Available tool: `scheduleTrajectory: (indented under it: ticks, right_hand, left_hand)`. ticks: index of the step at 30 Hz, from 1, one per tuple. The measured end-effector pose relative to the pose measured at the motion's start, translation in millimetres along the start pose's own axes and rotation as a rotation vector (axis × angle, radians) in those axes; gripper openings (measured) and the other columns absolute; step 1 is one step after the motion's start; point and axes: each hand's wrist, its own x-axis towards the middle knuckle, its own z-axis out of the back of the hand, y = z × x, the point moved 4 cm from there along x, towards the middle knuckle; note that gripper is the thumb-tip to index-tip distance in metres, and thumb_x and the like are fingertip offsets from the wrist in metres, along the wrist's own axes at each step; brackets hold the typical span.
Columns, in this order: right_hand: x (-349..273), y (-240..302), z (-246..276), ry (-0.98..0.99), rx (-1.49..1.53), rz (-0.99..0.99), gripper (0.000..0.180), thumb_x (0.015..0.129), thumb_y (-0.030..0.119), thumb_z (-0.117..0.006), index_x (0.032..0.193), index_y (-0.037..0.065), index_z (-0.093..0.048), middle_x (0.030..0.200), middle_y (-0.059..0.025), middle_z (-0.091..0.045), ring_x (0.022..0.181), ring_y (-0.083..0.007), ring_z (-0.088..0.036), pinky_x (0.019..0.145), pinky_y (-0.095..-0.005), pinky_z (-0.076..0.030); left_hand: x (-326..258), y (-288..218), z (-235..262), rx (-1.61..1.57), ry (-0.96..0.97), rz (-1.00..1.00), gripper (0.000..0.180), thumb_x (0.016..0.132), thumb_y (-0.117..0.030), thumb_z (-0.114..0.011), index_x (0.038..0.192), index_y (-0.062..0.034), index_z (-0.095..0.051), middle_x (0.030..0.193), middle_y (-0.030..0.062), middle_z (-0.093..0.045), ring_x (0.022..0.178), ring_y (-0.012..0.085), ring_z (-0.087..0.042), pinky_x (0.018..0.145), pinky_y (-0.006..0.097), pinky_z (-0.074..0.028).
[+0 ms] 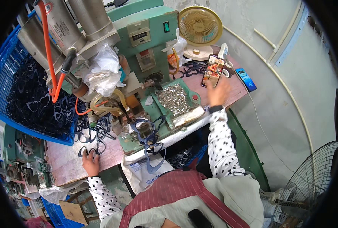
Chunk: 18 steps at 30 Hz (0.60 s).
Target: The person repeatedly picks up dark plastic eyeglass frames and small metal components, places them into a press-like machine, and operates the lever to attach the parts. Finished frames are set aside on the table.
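My right hand (219, 92) reaches to the far right of the bench and holds a phone (213, 71) upright, its screen lit. My left hand (90, 159) rests on the brown bench top (66, 163), fingers on a dark heart-shaped frame (89, 151) at the edge of a loose pile. A blue heart-shaped frame (144, 131) sits in the green press machine (146, 41), and another blue frame (155, 157) hangs below it over a white bag (138, 171).
A blue crate (9, 64) full of dark frames stands at the left. A green tray of small metal pieces (173, 98) lies beside the machine. A small yellow fan (200, 26), a blue phone (246, 79) and a large floor fan (313, 182) are at the right.
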Motion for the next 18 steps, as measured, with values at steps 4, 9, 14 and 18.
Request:
scheduleTrajectory:
  ticks: [4, 9, 14, 18]
  right_hand:
    - [43, -88, -40, 0.403, -0.029, -0.382, 0.084, 0.067, 0.049, -0.08, 0.128, -0.002, -0.052, 0.125, -0.0241, -0.057, 0.119, -0.0393, -0.051, 0.1, -0.0451, -0.04]
    - [34, -106, -68, 0.495, 0.005, -0.344, 0.079, 0.065, 0.047, -0.08, 0.125, 0.002, -0.056, 0.119, -0.0239, -0.062, 0.114, -0.0387, -0.056, 0.097, -0.0433, -0.044]
    - [-1, -34, -18, 0.08, 0.128, 0.057, 0.048, 0.074, 0.03, -0.076, 0.112, 0.002, -0.063, 0.11, -0.0192, -0.065, 0.093, -0.035, -0.062, 0.085, -0.0424, -0.048]
    - [-72, 52, 17, 0.433, 0.332, 0.507, 0.029, 0.072, 0.024, -0.077, 0.092, 0.004, -0.068, 0.093, -0.016, -0.062, 0.092, -0.0336, -0.057, 0.079, -0.0436, -0.046]
  left_hand:
    - [-9, 4, -2, -0.045, 0.15, -0.112, 0.068, 0.07, -0.044, -0.075, 0.128, -0.0133, -0.058, 0.135, 0.0153, -0.049, 0.126, 0.036, -0.044, 0.1, 0.052, -0.032]
    - [-12, -5, 6, -0.068, -0.007, -0.157, 0.058, 0.069, -0.051, -0.074, 0.109, -0.0097, -0.064, 0.113, 0.0142, -0.056, 0.108, 0.0363, -0.049, 0.091, 0.048, -0.038]
    - [-16, 39, -2, -0.213, -0.135, 0.023, 0.026, 0.073, -0.021, -0.078, 0.081, -0.004, -0.061, 0.083, 0.0137, -0.058, 0.083, 0.0347, -0.056, 0.074, 0.044, -0.044]
    - [14, 34, -7, -0.275, -0.252, 0.268, 0.02, 0.087, -0.011, -0.069, 0.076, -0.0011, -0.055, 0.069, 0.0139, -0.052, 0.061, 0.029, -0.046, 0.059, 0.037, -0.041]
